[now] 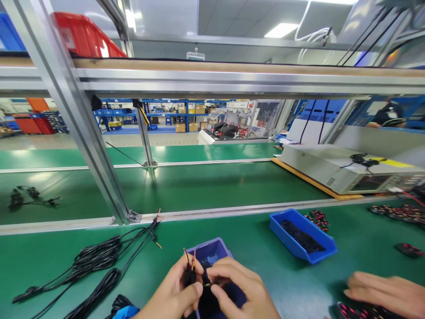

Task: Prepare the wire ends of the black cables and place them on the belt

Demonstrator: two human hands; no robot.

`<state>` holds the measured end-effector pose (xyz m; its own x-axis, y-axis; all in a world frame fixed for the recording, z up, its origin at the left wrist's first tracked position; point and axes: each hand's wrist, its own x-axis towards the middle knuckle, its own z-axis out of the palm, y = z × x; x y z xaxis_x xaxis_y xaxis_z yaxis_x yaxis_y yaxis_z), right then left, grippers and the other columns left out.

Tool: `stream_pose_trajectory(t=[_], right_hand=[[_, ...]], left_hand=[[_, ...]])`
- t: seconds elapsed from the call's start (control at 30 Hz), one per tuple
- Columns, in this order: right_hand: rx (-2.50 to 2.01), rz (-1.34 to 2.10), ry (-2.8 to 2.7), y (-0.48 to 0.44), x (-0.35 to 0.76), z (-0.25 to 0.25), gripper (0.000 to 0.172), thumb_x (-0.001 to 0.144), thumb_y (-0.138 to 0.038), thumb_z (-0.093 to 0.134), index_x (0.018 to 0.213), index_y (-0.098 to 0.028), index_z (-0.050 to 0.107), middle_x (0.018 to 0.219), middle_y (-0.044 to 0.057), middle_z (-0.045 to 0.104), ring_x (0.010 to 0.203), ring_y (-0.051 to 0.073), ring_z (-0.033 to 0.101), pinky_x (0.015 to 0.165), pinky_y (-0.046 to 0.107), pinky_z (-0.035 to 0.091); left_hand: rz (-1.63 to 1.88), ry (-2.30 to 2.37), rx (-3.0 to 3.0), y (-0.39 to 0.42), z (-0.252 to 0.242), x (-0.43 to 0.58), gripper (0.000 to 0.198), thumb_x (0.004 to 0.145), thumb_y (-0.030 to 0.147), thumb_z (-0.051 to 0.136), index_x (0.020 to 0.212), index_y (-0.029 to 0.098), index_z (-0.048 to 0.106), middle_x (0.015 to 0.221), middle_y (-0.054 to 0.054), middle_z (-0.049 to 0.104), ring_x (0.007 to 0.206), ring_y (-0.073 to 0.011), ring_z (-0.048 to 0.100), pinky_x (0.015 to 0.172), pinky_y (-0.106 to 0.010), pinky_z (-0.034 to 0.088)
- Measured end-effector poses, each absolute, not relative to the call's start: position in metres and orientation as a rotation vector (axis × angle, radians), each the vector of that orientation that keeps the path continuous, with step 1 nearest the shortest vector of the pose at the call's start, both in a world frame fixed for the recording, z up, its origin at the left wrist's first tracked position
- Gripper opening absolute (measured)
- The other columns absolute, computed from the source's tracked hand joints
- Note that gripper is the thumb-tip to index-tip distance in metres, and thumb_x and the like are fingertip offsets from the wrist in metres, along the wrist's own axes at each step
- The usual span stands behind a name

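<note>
Green bench, held wires near-vertical, pointing upward

Left hand closed round the wire ends, their lower part hidden by fingers and thumb; small dark piece pinched at the fingertips of the right hand, mostly covered, too small to tell its make; both wrists cut by the bottom edge; purple bin partly behind the hands, near end out of frame, dark contents unclear; blue item at lower left cut off, identity unknown; co-worker's hand cropped at right, covering some of the pink-and-black parts; instrument with controls blurred; hanging tag unreadable; background person blurred, partly hidden.
</note>
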<state>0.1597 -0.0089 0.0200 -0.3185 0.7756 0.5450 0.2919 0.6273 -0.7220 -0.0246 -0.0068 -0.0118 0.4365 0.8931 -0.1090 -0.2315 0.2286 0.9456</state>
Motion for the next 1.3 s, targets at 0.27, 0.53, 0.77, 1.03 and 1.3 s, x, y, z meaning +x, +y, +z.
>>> stream_pose_trajectory(t=[0.27,0.53,0.77,1.03,1.3], right_hand=[[-0.804,0.606,-1.897,-0.010,0.156,0.014,0.022,0.086,-0.010,0.060,0.099,-0.024,0.071,0.080,0.001,0.076,0.070,0.015,0.073,0.068,0.018,0.058],[-0.778,0.552,-1.940,-0.010,0.160,0.012,0.022,0.087,-0.009,0.058,0.100,-0.023,0.071,0.085,0.004,0.073,0.076,0.015,0.071,0.071,0.020,0.057],[-0.777,0.837,-2.040,-0.005,0.178,0.023,0.031,0.097,-0.049,0.055,0.089,-0.023,0.071,0.084,0.004,0.075,0.079,0.019,0.071,0.073,0.027,0.055],[-1.182,0.100,-2.544,0.011,0.145,-0.022,0.019,0.068,-0.012,0.085,0.068,-0.022,0.069,0.073,-0.001,0.072,0.074,0.021,0.063,0.066,0.030,0.043],[-1.188,0.112,-2.464,0.007,0.152,-0.010,0.022,0.082,0.000,0.068,0.072,-0.020,0.066,0.075,0.000,0.069,0.074,0.018,0.061,0.067,0.027,0.044]], left_hand=[[1.022,0.626,1.010,-0.001,-0.033,-0.022,0.043,0.074,0.047,0.081,0.090,0.019,0.053,0.071,0.003,0.055,0.050,-0.0070,0.053,0.043,-0.015,0.032],[1.000,0.670,1.010,-0.001,-0.025,-0.023,0.043,0.074,0.049,0.081,0.086,0.019,0.053,0.063,0.005,0.055,0.047,-0.0081,0.055,0.043,-0.015,0.035],[1.022,0.738,0.881,-0.001,-0.018,-0.024,0.040,0.080,0.051,0.075,0.090,0.014,0.064,0.069,-0.003,0.069,0.061,-0.0142,0.068,0.059,-0.022,0.051],[1.049,0.800,0.863,-0.001,-0.037,-0.015,0.049,0.072,0.062,0.075,0.079,0.018,0.055,0.051,0.002,0.064,0.032,-0.0100,0.052,0.029,-0.015,0.022],[0.968,0.905,0.946,0.000,-0.036,-0.016,0.059,0.057,0.070,0.080,0.073,0.020,0.052,0.038,0.006,0.054,0.028,-0.0066,0.039,0.030,-0.015,0.021]])
